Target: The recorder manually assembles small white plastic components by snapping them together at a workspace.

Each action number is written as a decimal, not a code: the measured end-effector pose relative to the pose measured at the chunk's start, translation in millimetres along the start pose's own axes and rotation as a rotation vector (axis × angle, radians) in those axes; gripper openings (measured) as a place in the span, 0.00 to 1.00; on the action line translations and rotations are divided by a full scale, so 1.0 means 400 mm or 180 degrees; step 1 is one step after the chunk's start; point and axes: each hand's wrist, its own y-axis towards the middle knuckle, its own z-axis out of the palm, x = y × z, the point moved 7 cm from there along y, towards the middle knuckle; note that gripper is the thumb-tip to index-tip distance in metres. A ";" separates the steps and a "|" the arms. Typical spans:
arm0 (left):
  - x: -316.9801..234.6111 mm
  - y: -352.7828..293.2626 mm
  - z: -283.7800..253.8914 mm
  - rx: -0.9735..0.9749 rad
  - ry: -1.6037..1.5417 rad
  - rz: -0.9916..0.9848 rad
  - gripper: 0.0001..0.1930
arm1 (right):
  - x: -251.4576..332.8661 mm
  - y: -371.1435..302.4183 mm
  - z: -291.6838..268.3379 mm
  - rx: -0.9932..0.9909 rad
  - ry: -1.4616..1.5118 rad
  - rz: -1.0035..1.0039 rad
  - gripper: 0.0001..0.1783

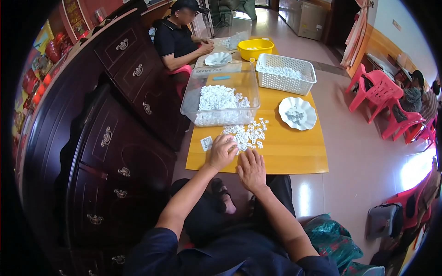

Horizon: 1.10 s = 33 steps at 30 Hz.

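Small white plastic pieces [251, 133] with holes lie in a loose pile on the yellow wooden table [294, 158]. At the pile's near left edge, my left hand [223, 152] is closed, its fingers curled inward; what they hold, if anything, is hidden. Beside it, my right hand [252, 172] rests at the table's near edge with its fingers stretched toward the pile. Just beyond the pile stands a clear plastic bin [189, 108] holding many more such pieces. A white scalloped plate [284, 120] with small greyish bits sits to the right.
Behind the plate is a white perforated basket [294, 86], with a yellow basin [256, 51] farther back. A person [172, 41] works at the far left, near another scalloped plate [218, 59]. A dark cabinet [133, 124] borders the left; pink chairs [377, 89] stand right.
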 end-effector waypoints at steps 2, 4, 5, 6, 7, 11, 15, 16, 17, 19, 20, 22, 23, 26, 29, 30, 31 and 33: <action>0.000 0.002 0.009 0.0049 0.0034 -0.0028 0.05 | -0.001 0.000 -0.002 0.0003 -0.0018 -0.0001 0.30; 0.011 0.011 0.017 0.0097 0.0069 -0.0057 0.04 | 0.002 -0.003 -0.009 -0.0073 0.0041 -0.0043 0.29; 0.019 0.021 0.021 0.0067 0.0117 0.0000 0.04 | 0.002 -0.007 -0.016 -0.0154 0.0098 -0.0079 0.28; 0.023 0.025 0.025 0.0038 0.0164 0.0059 0.04 | -0.002 -0.011 -0.020 -0.0163 0.0103 -0.0072 0.28; 0.025 0.022 0.030 0.0046 0.0166 0.0071 0.04 | 0.000 -0.018 -0.035 -0.0353 0.0419 -0.0220 0.25; -0.017 0.052 0.042 -0.0013 0.0058 0.0086 0.03 | -0.008 -0.062 -0.108 -0.0901 0.1479 -0.0390 0.19; -0.079 0.087 0.108 0.0279 0.0085 0.0101 0.08 | -0.012 -0.133 -0.142 -0.1124 0.1652 -0.0357 0.17; -0.092 0.096 0.127 0.0409 0.0194 0.0096 0.10 | -0.009 -0.152 -0.135 -0.1036 0.1759 -0.0388 0.17; -0.094 0.100 0.152 0.0700 0.0280 -0.0034 0.14 | -0.005 -0.164 -0.133 -0.0949 0.1867 -0.0416 0.17; -0.109 0.117 0.179 0.0807 0.0422 -0.0071 0.15 | 0.002 -0.185 -0.135 -0.0938 0.1931 -0.0460 0.15; -0.112 0.125 0.196 0.0893 0.0564 -0.0118 0.17 | 0.002 -0.194 -0.133 -0.0911 0.1948 -0.0479 0.15; -0.121 0.140 0.227 0.1032 0.0649 -0.0183 0.18 | -0.014 -0.214 -0.112 -0.0841 0.2003 -0.0413 0.14; -0.115 0.142 0.243 0.1152 0.0745 -0.0278 0.20 | -0.018 -0.219 -0.108 -0.0791 0.2006 -0.0360 0.13; -0.131 0.157 0.273 0.1080 0.1038 0.0002 0.21 | -0.034 -0.218 -0.116 -0.0787 0.1994 -0.0343 0.12; -0.126 0.156 0.307 0.1363 0.1193 -0.0141 0.22 | -0.040 -0.213 -0.132 -0.0869 0.1980 -0.0364 0.12; -0.130 0.157 0.313 0.1376 0.1194 -0.0122 0.22 | -0.044 -0.211 -0.135 -0.0909 0.1986 -0.0355 0.12; -0.136 0.156 0.316 0.1357 0.1234 -0.0063 0.22 | -0.048 -0.210 -0.138 -0.0922 0.1990 -0.0344 0.12; -0.147 0.148 0.317 0.1351 0.1279 -0.0003 0.22 | -0.050 -0.208 -0.136 -0.0879 0.1957 -0.0325 0.11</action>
